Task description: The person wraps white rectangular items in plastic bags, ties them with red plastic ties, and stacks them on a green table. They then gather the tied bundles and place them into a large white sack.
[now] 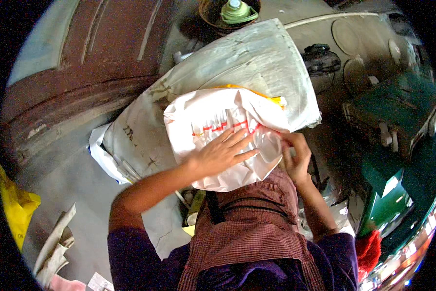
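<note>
A white plastic bag (179, 114) lies open-mouthed in front of me on a worn, grey-white covered surface (247, 53). Inside it, a row of clear-looking narrow pieces crossed by red bands (220, 121) shows beyond my fingers; their exact kind is unclear. My left hand (223, 153) rests over the bag's mouth, palm down with fingers spread, on the near part of the contents. At the bag's right edge, my right hand (298, 155) has its fingers bent and pinched on the plastic rim. Behind the bag, a strip of yellow (276, 100) peeks out.
A light green flask (235, 10) stands in a round brown container at the far edge. Dark green machinery (392, 106) and a black device (321, 60) occupy the right side. A yellow bag (16, 208) and pale scraps (58, 247) lie on the left floor.
</note>
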